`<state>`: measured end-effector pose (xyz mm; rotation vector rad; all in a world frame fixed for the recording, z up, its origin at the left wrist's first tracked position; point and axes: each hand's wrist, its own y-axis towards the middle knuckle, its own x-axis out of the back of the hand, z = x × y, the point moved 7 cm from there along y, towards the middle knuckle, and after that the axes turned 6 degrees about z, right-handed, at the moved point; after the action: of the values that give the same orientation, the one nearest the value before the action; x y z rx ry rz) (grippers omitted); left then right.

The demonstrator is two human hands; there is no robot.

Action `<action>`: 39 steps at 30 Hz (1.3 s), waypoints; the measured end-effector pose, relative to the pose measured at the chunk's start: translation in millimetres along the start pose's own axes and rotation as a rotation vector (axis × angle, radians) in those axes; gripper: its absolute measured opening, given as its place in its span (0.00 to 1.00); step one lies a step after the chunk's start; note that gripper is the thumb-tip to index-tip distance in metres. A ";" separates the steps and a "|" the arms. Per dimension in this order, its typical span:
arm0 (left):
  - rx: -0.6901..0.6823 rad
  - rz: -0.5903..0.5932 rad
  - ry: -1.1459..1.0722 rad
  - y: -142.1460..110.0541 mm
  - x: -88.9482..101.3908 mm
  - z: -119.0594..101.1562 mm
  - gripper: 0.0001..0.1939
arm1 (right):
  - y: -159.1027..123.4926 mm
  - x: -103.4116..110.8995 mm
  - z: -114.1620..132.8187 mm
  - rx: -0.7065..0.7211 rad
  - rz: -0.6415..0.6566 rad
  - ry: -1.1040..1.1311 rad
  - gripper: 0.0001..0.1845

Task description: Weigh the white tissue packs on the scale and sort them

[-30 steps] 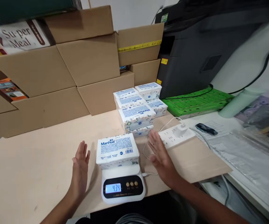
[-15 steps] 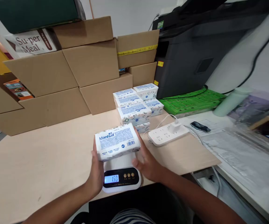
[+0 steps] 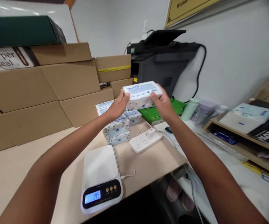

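Note:
A white tissue pack [image 3: 142, 95] with blue print is held up between my two hands, above the back of the table. My left hand [image 3: 120, 105] grips its left end, thumb on the near side. On the right end, my right hand [image 3: 163, 102] is closed with its thumb over the front edge. Below and to the left stand stacked tissue packs [image 3: 117, 129], partly hidden by my left hand and forearm. A white digital scale [image 3: 100, 168] sits near the table's front edge, its plate bare and its lit display reading about 1.49.
A white power strip [image 3: 146, 140] with a plugged-in adapter and cable lies right of the scale. Cardboard boxes [image 3: 78, 77] line the back left. Behind are a dark printer [image 3: 162, 65] and a green plastic crate [image 3: 149, 114]. A shelf organiser [image 3: 243, 137] stands at right.
Both hands have lifted the tissue pack from over the scale and carried it forward and right, near the stacks. The display went from 1.50 to about 1.49. The camera view has turned right.

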<state>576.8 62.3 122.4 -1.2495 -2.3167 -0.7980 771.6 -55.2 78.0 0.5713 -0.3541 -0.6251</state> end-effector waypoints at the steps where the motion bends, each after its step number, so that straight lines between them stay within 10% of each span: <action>1: 0.065 -0.005 0.041 12.1 1.4 10.8 0.51 | 12.4 -2.1 -18.9 -0.079 0.067 -0.047 0.54; 5: 0.221 -0.151 0.110 15.0 26.8 49.2 0.61 | 25.1 -28.8 -76.0 -0.267 0.245 -0.194 0.50; 11: 0.310 -0.186 0.282 -57.4 80.2 114.4 0.58 | 20.9 -55.9 -102.2 -0.276 0.312 -0.311 0.42; 21: 0.607 -0.284 0.514 -229.8 106.5 241.0 0.45 | -19.6 -83.3 -39.2 -0.055 0.159 -0.413 0.37; 25: 0.691 -0.217 0.644 -251.7 106.8 255.6 0.39 | -120.2 -147.2 14.7 0.419 0.273 -0.334 0.28; 29: 0.745 -0.070 0.761 -252.0 99.5 255.0 0.38 | -197.9 -176.9 33.9 0.602 0.356 -0.161 0.31; 39: 0.819 0.034 0.842 -248.7 90.4 248.4 0.36 | -190.7 -175.3 19.9 0.361 0.372 -0.183 0.14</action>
<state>301.8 169.1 -89.0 -0.4423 -1.6097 -0.2064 543.8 -78.7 -44.8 0.7713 -0.7363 -0.2523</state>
